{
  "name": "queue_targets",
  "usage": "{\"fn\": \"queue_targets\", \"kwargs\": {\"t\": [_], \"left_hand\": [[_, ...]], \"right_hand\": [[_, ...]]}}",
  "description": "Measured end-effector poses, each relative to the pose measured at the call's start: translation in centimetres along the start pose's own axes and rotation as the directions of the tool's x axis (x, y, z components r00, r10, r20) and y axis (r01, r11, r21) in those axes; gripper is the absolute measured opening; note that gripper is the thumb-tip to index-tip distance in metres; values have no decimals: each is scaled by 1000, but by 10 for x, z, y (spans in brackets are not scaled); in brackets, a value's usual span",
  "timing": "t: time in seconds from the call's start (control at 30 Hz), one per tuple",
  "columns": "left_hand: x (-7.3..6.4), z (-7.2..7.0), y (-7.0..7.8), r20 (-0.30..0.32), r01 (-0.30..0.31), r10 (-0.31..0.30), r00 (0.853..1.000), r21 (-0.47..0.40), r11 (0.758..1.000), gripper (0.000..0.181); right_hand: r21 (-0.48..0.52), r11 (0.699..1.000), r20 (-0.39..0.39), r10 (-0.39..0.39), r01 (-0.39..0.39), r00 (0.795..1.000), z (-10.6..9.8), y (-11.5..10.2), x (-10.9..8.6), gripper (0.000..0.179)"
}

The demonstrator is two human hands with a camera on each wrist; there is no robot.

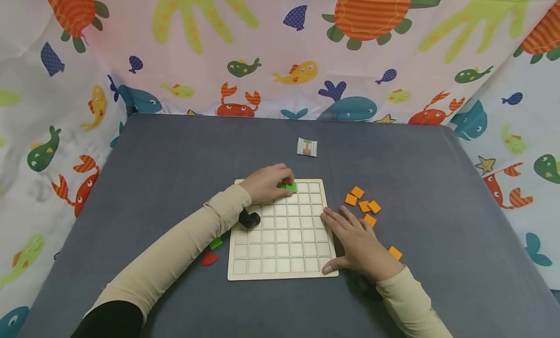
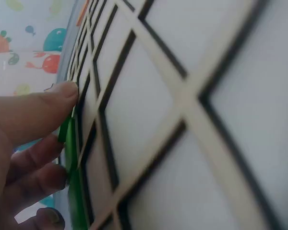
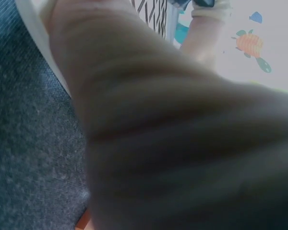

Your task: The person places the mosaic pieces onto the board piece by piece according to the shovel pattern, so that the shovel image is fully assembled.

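A wooden board [image 1: 283, 275] with a grid of square recesses lies on the table. At its far edge my left hand [image 1: 268, 184] pinches a small green tile [image 2: 65, 129] between thumb and fingers. More green tiles [image 2: 77, 199] sit along that edge row, partly hidden by the fingers; one green tile [image 1: 292, 187] shows beside the fingertips in the head view. My right hand [image 1: 360, 243] rests on the right edge of the board, fingers spread and thumb near the front corner. In the right wrist view that hand [image 3: 149, 115] is a blurred close-up.
Several orange tiles [image 1: 365, 206] lie right of the board, with another orange tile [image 1: 395, 253] beside the right wrist. Left of the board are a green piece [image 1: 216, 243] and a red piece [image 1: 209, 259]. A small patterned card [image 1: 307, 147] lies beyond the board on the grey cloth [image 1: 197, 148].
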State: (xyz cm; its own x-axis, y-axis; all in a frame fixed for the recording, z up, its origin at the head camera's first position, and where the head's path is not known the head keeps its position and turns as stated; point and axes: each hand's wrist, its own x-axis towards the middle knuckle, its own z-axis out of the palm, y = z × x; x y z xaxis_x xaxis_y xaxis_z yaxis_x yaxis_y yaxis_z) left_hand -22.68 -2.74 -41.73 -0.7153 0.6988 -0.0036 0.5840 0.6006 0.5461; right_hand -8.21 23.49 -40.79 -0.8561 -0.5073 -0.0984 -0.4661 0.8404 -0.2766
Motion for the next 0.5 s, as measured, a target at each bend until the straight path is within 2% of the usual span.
{"fn": "queue_targets", "kwargs": {"t": [0.27,0.5], "left_hand": [[6,4,0,-8,-5,5,1000,-19,1000,19],[9,2,1,46,-34,35,998,-7,999,27]], "right_hand": [[5,1000,-5,-11,11,1000,0,-2,0,114],[-8,1000,-14,-11,11,1000,0,0,0,114]]}}
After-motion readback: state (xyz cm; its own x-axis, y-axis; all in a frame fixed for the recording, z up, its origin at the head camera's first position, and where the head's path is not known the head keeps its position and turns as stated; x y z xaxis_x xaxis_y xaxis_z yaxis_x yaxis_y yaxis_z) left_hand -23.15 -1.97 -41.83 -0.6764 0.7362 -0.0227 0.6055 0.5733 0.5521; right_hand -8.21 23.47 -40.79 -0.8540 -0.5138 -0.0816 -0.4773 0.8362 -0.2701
